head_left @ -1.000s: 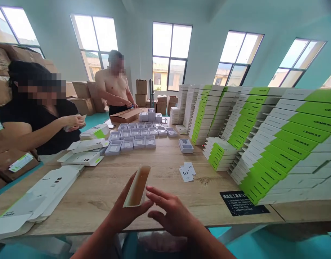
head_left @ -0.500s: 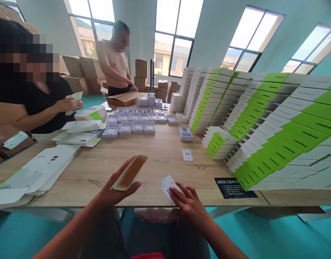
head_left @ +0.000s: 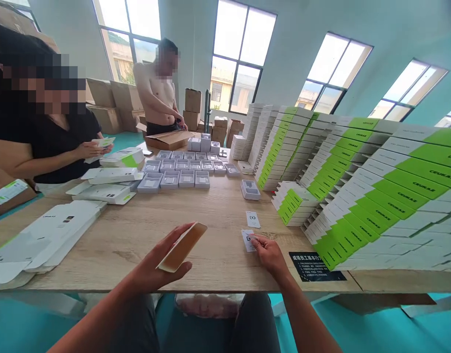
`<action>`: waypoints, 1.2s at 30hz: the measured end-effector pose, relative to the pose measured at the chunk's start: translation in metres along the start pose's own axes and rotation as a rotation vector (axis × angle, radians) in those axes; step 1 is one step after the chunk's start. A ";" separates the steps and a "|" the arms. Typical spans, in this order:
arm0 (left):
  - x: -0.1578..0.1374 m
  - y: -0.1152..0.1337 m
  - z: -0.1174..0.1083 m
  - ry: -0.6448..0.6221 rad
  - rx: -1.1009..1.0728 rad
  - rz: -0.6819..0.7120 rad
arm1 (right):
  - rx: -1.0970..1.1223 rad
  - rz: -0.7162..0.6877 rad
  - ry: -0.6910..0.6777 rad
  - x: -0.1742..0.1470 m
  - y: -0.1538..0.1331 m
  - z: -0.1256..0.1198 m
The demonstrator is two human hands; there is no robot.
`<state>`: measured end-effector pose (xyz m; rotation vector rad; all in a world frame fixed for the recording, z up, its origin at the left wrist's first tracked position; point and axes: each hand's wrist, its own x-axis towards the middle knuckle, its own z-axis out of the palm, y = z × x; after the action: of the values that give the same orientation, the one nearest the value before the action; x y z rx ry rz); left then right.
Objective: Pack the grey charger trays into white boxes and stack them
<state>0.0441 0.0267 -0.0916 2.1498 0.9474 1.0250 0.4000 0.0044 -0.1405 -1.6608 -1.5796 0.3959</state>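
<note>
My left hand [head_left: 157, 264] is closed around a thick pale-edged block with a brown side [head_left: 183, 247], which looks like a stack of cards held on edge above the table. To the right, my right hand [head_left: 267, 251] pinches a white card [head_left: 248, 241] with dark print, low over the tabletop; whether more than one card is in the pinch, I cannot tell. Just beyond it lies another printed white card [head_left: 252, 219]. Farther back stands a single grey-white tray [head_left: 250, 189] with molded compartments.
Tall stacks of white-and-green boxes [head_left: 380, 196] line the right side, near a black printed sheet [head_left: 315, 267]. Rows of grey-white trays [head_left: 170, 179] fill the table's middle back. Flattened cartons [head_left: 59, 230] lie left. One co-worker [head_left: 63, 147] handles cards; another person [head_left: 157, 93] stands behind an open cardboard box [head_left: 170, 139].
My right hand has moved forward and right from the table's front, bringing the white card close to the one lying there. My left hand keeps its hold, shifting slightly.
</note>
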 end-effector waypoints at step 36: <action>0.061 -0.128 -0.028 0.442 0.142 0.100 | -0.576 -0.268 -0.399 0.270 -0.081 0.182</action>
<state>0.0043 0.1552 -0.1448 2.1429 1.1480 1.5671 0.2634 0.3103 -0.1206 -1.8187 -2.3493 0.1362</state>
